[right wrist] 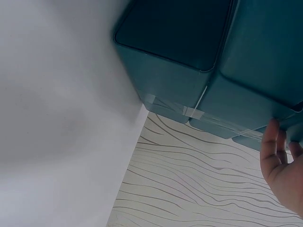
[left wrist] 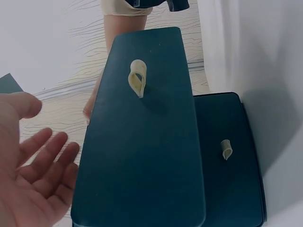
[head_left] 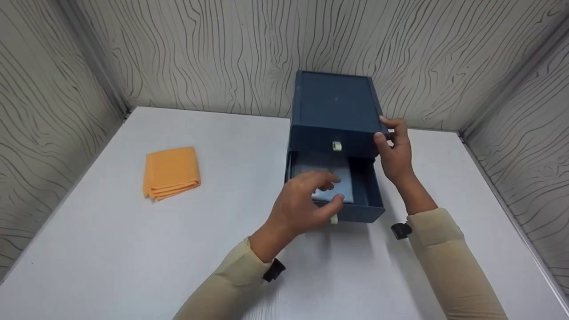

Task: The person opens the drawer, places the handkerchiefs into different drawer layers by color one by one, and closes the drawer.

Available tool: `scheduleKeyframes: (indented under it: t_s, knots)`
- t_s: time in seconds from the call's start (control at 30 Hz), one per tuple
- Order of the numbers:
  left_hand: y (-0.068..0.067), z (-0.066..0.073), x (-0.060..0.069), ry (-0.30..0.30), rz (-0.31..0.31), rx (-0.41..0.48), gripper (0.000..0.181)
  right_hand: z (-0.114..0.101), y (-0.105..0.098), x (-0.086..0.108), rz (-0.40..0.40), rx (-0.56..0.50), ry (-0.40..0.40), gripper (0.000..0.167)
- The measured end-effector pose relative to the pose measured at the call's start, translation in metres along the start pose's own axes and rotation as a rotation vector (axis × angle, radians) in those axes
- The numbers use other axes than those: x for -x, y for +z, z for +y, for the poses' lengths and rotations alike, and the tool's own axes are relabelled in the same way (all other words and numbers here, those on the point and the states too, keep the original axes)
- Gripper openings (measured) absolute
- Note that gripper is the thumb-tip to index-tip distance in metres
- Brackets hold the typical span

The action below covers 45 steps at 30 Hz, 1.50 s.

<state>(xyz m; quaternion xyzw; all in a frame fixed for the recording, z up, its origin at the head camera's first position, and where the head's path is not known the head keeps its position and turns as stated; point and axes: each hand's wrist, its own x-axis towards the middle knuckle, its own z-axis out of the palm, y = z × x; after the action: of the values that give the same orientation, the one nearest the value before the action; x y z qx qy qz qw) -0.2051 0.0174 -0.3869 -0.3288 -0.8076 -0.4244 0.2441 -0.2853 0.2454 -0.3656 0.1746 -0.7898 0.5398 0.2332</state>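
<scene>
A dark blue drawer unit (head_left: 335, 102) stands toward the back of the table. Its drawer (head_left: 366, 184) below the top one is pulled out, with a flat, pale blue folded piece (head_left: 344, 184) inside; whether cloth or packet, I cannot tell. Over this drawer hovers my left hand (head_left: 304, 202), fingers loosely bent and thumb apart, holding nothing. In the left wrist view, the pulled-out drawer front (left wrist: 142, 156) has a cream loop tab. My right hand (head_left: 395, 155) holds the unit's front right corner, thumb at the front and fingers along the top edge and side.
A folded orange cloth (head_left: 171, 172) lies on the white table (head_left: 240, 178) at the left. A closed drawer front (left wrist: 227, 189) lies beside the pulled-out one in the left wrist view. Patterned wall panels (head_left: 213, 53) enclose the table's back and sides.
</scene>
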Motion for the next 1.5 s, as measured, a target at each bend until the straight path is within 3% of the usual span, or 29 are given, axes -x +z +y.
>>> scheduleKeyframes:
  t_s: [0.17,0.33,0.57,0.77,1.0,1.17,1.5]
  knots:
    - [0.000,0.002,0.009,0.106,0.002,0.002,0.020,-0.001,0.001,0.000,0.001,0.006,0.008,0.043]
    - [-0.001,0.006,0.016,0.086,-0.099,0.036,0.019,0.001,0.001,0.000,0.004,0.002,0.001,0.043]
    - [0.002,0.008,0.024,0.088,-0.209,-0.095,0.020,0.001,0.000,0.001,0.004,-0.003,0.001,0.044]
    - [0.005,0.006,0.031,0.044,-0.289,-0.180,0.021,0.002,0.000,0.001,0.006,-0.007,0.011,0.044]
    - [0.010,0.006,0.035,-0.070,-0.374,-0.225,0.025,0.004,0.000,0.000,-0.008,-0.045,-0.017,0.048]
    - [0.014,0.002,0.038,-0.093,-0.378,-0.237,0.028,0.004,0.000,-0.001,-0.003,-0.027,-0.021,0.047]
    - [0.022,-0.003,0.038,-0.104,-0.323,-0.216,0.018,0.001,-0.001,-0.001,0.005,-0.009,-0.012,0.045]
